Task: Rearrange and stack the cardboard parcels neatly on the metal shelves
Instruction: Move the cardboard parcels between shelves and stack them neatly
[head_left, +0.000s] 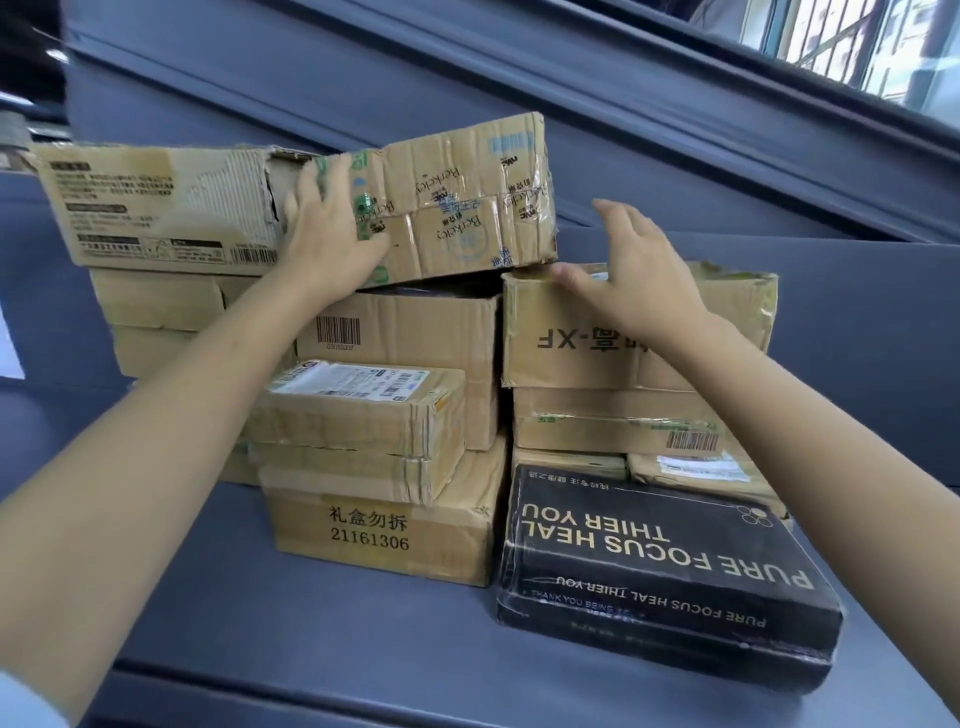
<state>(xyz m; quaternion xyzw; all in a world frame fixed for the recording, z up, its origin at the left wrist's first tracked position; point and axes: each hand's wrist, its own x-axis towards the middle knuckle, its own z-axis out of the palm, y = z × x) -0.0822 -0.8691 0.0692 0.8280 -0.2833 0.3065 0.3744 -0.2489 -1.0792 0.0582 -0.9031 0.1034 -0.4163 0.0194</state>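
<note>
**Parcels piled on the grey shelf, both hands at the top row**

Head view: cardboard parcels sit heaped on a grey metal shelf (322, 613), several layers deep. The left hand (332, 228) lies flat with straight fingers pressed against the front of a long, battered taped parcel (457, 202) that rests tilted on top of the pile, its right lower corner touching the box beside it. To its left lies a torn printed carton (150, 208), level with it. The right hand (631, 270) is spread and relaxed, fingers apart, its fingertips (561, 271) at the top front edge of the box marked "XF" (597, 338); it grips nothing. Below the taped parcel stands a barcode box (415, 332), and in front of that 2 flat parcels are stacked on a box printed "21161306" (374, 535). At the right front lies a black parcel (670, 566) with gold lettering, near the shelf's front edge. A barred window (852, 41) shows at upper right.
</note>
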